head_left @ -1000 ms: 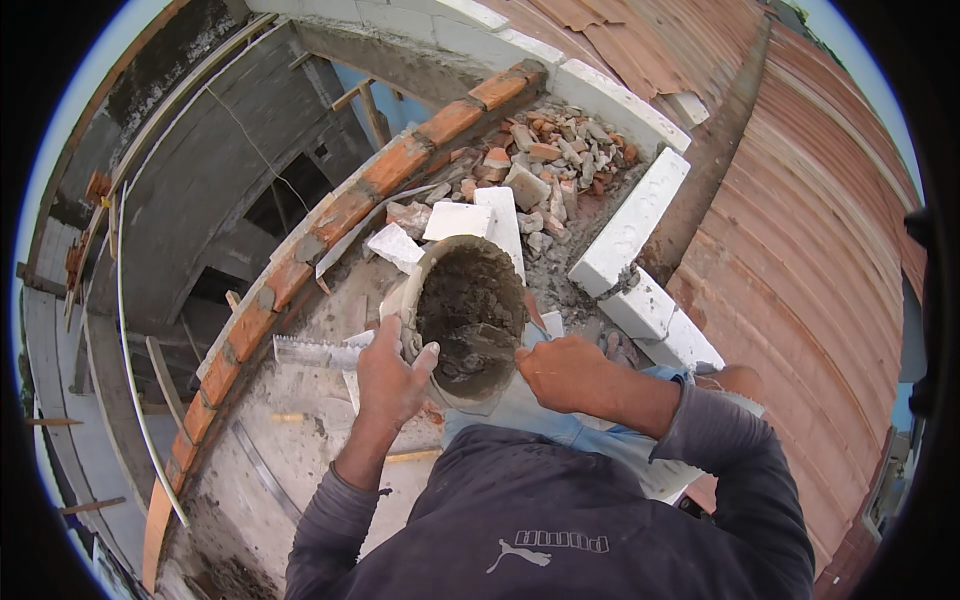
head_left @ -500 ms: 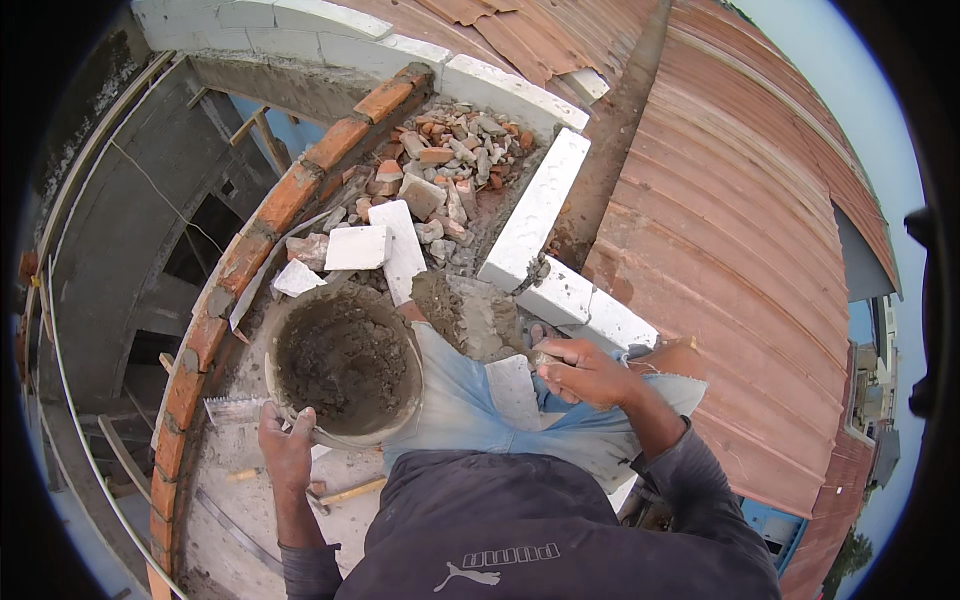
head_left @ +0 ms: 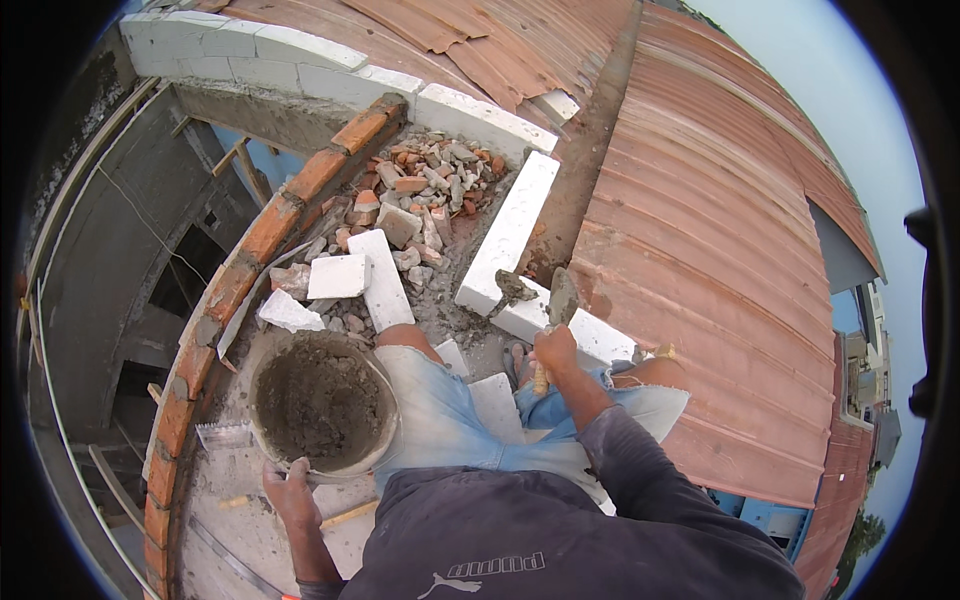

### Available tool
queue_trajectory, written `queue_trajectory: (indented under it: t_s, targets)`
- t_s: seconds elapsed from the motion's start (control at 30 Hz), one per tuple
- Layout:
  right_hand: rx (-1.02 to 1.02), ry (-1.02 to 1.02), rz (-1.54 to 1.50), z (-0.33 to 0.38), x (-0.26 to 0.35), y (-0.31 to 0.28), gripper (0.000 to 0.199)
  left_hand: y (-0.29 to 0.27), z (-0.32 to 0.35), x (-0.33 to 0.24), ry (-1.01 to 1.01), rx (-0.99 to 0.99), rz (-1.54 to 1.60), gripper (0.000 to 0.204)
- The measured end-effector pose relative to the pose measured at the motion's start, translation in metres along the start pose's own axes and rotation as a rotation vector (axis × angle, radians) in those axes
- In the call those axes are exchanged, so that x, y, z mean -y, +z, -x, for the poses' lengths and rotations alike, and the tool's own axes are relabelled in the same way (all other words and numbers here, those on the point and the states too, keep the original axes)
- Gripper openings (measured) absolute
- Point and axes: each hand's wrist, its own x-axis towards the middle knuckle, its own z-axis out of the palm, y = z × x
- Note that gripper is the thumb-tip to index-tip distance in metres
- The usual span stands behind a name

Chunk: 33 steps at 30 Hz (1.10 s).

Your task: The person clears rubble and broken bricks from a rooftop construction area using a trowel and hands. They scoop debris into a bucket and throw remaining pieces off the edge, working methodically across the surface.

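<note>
My left hand grips the near rim of a round bucket beside my left thigh. Inside sits wet grey mortar. My right hand is closed round the handle of a trowel, whose mortar-smeared blade points away from me over a low white block wall. A lump of mortar lies on the wall near its corner, just left of the blade. Part of the handle shows below my fist.
A heap of broken bricks fills the corner ahead. Loose white blocks lie beyond the bucket. To the left a curved brick edge borders a deep drop. Corrugated metal roofing spreads to the right. A notched metal blade lies left of the bucket.
My right hand has swung the trowel from above my legs to the block wall. Mortar from its blade now lies on the blocks. My left hand keeps its hold on the bucket.
</note>
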Motion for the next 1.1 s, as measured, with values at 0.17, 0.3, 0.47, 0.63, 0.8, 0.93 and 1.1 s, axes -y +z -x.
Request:
queue_trajectory:
  t_s: [0.17,0.3,0.47,0.63,0.8,0.93,1.1]
  targets:
    - [-0.148,-0.158,0.385,0.026,0.005,0.085,0.035,-0.043,0.019,0.005,-0.207,-0.134,-0.002,0.028]
    - [-0.291,-0.135,0.061,0.026,0.005,0.114,0.039,-0.125,0.024,0.021,-0.294,-0.093,-0.196,0.027]
    - [-0.223,-0.055,-0.229,0.012,0.002,0.115,0.039,-0.245,0.030,0.057,0.040,0.126,-0.962,0.018]
    - [-0.216,-0.072,-0.334,0.008,0.005,0.121,0.037,-0.328,0.019,0.086,0.497,0.612,-1.137,0.037]
    - [0.007,0.083,-0.400,0.016,0.003,0.112,0.033,-0.327,0.006,0.112,-0.319,0.452,-0.724,0.059]
    - [-0.047,0.046,-0.560,0.020,-0.013,0.098,0.025,-0.300,-0.011,0.133,-0.260,0.425,-1.035,0.056]
    - [-0.051,0.250,-0.937,0.004,-0.021,0.079,0.026,-0.305,-0.028,0.127,-0.530,0.535,-1.290,0.046]
